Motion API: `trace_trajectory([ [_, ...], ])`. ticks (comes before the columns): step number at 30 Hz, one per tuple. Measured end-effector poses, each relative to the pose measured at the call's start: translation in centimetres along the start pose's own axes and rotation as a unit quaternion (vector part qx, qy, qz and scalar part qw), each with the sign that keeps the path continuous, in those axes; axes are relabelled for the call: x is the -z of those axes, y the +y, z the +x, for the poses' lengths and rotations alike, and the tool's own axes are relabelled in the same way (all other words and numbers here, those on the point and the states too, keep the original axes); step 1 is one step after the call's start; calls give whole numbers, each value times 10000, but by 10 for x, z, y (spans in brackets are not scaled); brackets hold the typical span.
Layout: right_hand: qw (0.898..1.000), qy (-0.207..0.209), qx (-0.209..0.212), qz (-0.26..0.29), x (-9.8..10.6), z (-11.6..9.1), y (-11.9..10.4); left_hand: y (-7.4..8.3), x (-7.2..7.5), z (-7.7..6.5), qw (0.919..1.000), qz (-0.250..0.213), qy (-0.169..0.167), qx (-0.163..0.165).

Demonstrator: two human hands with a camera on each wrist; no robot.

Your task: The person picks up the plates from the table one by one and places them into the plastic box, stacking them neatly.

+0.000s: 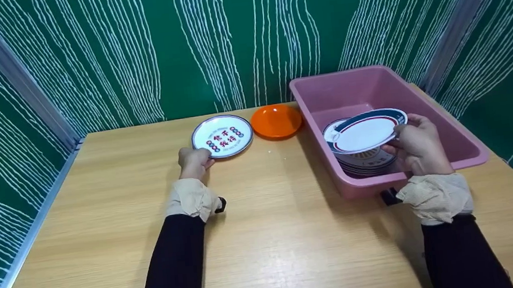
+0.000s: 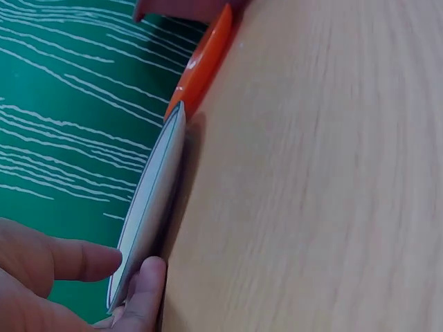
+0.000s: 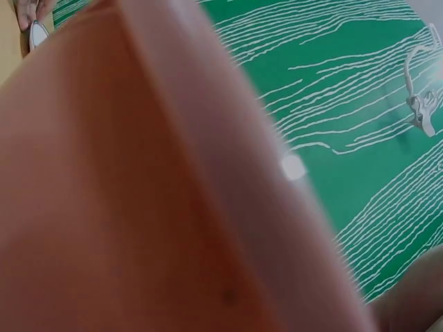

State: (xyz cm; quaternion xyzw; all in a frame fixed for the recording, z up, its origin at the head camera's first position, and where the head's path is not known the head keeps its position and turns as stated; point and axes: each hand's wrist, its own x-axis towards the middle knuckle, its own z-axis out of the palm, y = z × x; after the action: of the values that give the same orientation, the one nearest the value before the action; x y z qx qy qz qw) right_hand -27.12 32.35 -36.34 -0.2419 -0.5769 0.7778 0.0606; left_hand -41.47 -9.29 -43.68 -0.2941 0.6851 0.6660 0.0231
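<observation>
My left hand pinches the near left rim of a white plate with red lettering and a blue edge. In the left wrist view the thumb lies on top of this plate and the fingers are under it. Over the pink tub, my right hand grips the right edge of a white oval plate with a dark green and red border, held tilted. Below it, a stack of plates sits in the tub, partly covered by the oval plate. The tub's wall blocks the right wrist view.
An orange plate lies on the wooden table between the white plate and the tub. Green walls with white streaks stand close behind the table and at both sides.
</observation>
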Motion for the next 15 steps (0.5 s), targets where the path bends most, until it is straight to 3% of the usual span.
trace_trajectory([
  [7,9993,141,-256,-223,2,4,-1,1,-1,1,9985,534,112,66],
  [15,9963,64,-597,-619,7,5,-1,1,-2,-2,9974,693,95,185],
])
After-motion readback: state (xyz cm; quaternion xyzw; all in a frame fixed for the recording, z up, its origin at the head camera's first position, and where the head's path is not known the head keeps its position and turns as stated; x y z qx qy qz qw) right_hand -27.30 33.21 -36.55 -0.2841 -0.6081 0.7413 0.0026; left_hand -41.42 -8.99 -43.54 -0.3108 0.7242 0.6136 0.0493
